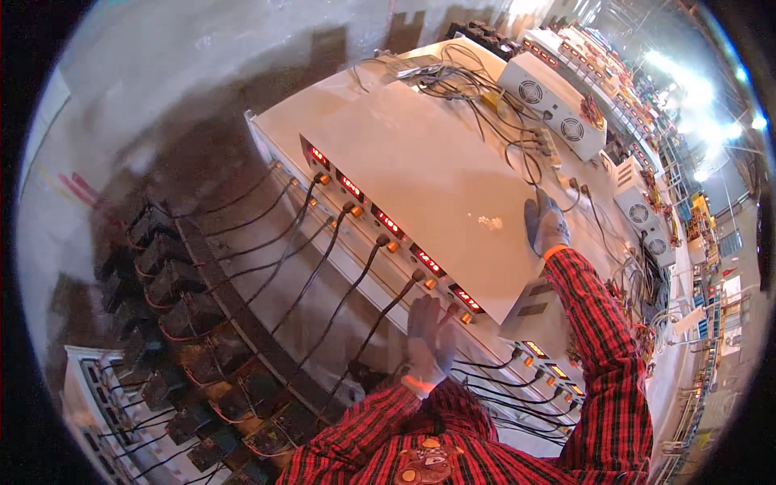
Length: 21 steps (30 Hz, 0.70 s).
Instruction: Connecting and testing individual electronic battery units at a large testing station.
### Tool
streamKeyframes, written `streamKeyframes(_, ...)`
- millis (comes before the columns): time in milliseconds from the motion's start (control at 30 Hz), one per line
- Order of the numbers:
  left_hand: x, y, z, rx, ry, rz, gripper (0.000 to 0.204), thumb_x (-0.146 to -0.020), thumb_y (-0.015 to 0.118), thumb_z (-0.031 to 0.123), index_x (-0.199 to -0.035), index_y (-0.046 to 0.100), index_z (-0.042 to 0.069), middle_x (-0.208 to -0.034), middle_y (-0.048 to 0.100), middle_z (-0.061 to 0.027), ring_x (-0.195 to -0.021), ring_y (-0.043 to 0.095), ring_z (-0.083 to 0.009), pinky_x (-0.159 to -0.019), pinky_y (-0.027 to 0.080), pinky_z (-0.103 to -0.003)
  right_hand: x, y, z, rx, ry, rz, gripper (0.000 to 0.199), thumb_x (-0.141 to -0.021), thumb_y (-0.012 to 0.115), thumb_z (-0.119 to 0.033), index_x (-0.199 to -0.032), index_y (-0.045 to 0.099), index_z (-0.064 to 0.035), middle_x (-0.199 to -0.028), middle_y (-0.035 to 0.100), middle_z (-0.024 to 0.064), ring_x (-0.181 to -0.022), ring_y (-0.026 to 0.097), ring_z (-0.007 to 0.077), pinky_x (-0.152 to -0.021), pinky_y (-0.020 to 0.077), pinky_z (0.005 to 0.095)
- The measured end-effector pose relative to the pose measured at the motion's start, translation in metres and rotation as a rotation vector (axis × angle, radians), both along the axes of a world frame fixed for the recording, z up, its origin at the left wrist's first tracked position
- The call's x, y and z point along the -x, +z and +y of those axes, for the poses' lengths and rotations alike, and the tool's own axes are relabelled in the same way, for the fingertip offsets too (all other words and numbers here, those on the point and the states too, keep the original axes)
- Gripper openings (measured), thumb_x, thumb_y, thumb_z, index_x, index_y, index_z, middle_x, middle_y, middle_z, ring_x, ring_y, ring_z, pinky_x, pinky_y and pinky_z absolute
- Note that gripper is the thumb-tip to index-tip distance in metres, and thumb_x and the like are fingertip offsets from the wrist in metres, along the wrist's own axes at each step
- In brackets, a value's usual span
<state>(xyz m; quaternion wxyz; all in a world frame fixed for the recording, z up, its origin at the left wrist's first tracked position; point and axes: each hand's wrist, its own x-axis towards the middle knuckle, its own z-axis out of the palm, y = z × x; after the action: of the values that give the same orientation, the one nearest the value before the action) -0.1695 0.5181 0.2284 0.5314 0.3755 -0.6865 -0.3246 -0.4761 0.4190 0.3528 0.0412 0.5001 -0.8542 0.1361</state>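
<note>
A wide, flat-topped, pale grey metal box [404, 162] lies slanted across the bench. Its front panel has a row of red digital displays [388, 221], with orange knobs and black cables [368, 267] below them. My left hand [428, 335], in a grey glove, is at the panel's near right end, fingers stretched toward the last cable plug; whether they touch it is unclear. Also gloved, my right hand [547, 225] rests open against the box's right edge, fingers pointing away from me.
Black blocks wired together [194, 339] fill a rack at the lower left. Tangled black cables [465, 85] lie behind the box. White fan-cooled units [558, 105] stand along the bench at the back right. Another unit with displays and cables [533, 352] sits right of my left hand.
</note>
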Motion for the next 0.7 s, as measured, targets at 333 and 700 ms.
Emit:
streamKeyframes(333, 0.02, 0.012, 0.008, 0.002, 0.056, -0.187, 0.053, -0.09, 0.062, 0.025, -0.133, 0.053, -0.003, -0.133, 0.056, -0.0253, -0.117, 0.054, -0.0465, -0.103, 0.043, -0.052, -0.007, 0.006, -0.002, -0.057, -0.041, 0.002, 0.052, -0.101, 0.047, -0.035, -0.143, 0.048, -0.0044, -0.135, 0.06, 0.0218, -0.12, 0.059, 0.0401, -0.102, 0.0477, 0.0441)
streamKeyframes(700, -0.008, -0.018, 0.119, -0.966, -0.52, -0.296, 0.04, -0.102, 0.05, 0.037, -0.083, 0.07, 0.007, -0.071, 0.065, -0.0043, -0.062, 0.056, -0.0206, -0.068, 0.046, -0.035, 0.007, 0.008, 0.003, -0.095, -0.063, 0.003, 0.05, -0.101, 0.043, -0.04, -0.134, 0.052, -0.0031, -0.127, 0.063, 0.026, -0.113, 0.061, 0.0451, -0.097, 0.0495, 0.0497)
